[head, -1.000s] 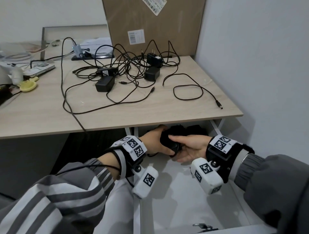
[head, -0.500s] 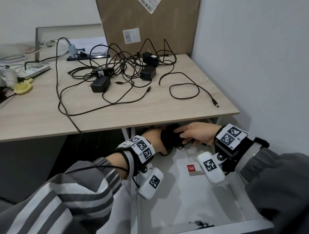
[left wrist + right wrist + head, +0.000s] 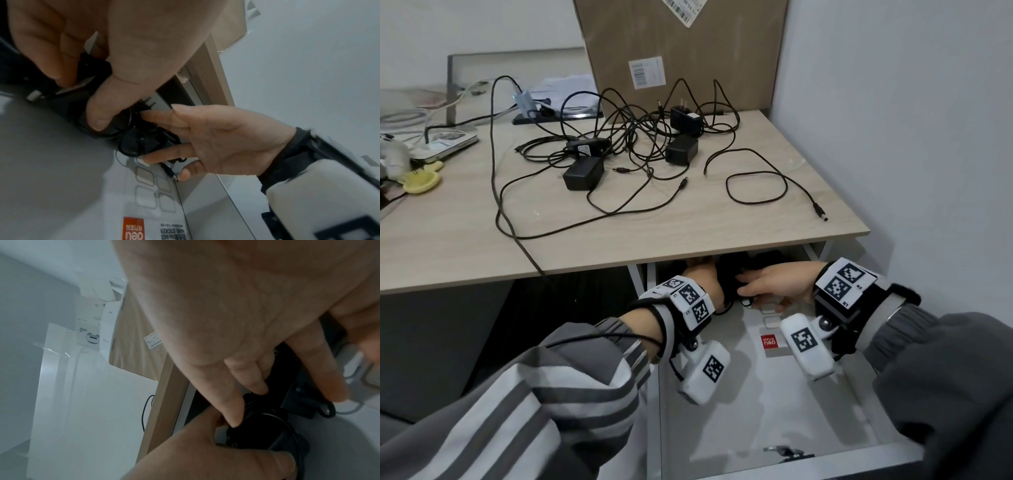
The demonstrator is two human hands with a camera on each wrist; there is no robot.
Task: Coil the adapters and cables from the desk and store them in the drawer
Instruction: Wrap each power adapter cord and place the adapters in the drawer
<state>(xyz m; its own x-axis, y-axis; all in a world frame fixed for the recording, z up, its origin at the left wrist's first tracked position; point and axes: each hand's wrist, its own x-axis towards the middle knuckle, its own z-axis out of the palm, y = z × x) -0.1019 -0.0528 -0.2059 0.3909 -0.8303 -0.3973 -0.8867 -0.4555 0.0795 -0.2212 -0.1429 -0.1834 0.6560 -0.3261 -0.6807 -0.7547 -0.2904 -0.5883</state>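
The white drawer [image 3: 774, 421] under the desk [image 3: 465, 222] is pulled out. At its back, partly hidden by the desk edge, lies a black coiled adapter bundle [image 3: 729, 277]. My left hand [image 3: 703, 272] grips it, thumb curled over the coil [image 3: 115, 129]. My right hand [image 3: 748, 284] lays straight fingers on the adapter block [image 3: 135, 142]; its barrel plug [image 3: 169, 173] sticks out by my thumb. A tangle of black cables [image 3: 637, 154] with several adapters, one [image 3: 583, 173] nearest me, lies on the desk.
A cardboard box [image 3: 681, 51] leans on the wall behind the tangle. One loose cable end [image 3: 820, 212] lies near the desk's right edge. A sticker sheet [image 3: 772, 342] lies on the drawer floor. A wall [image 3: 911, 137] runs close on the right.
Both hands have carried the coiled bundle deeper into the drawer, under the desk edge. My right hand went from cupping the bundle to laying straight fingers on it.
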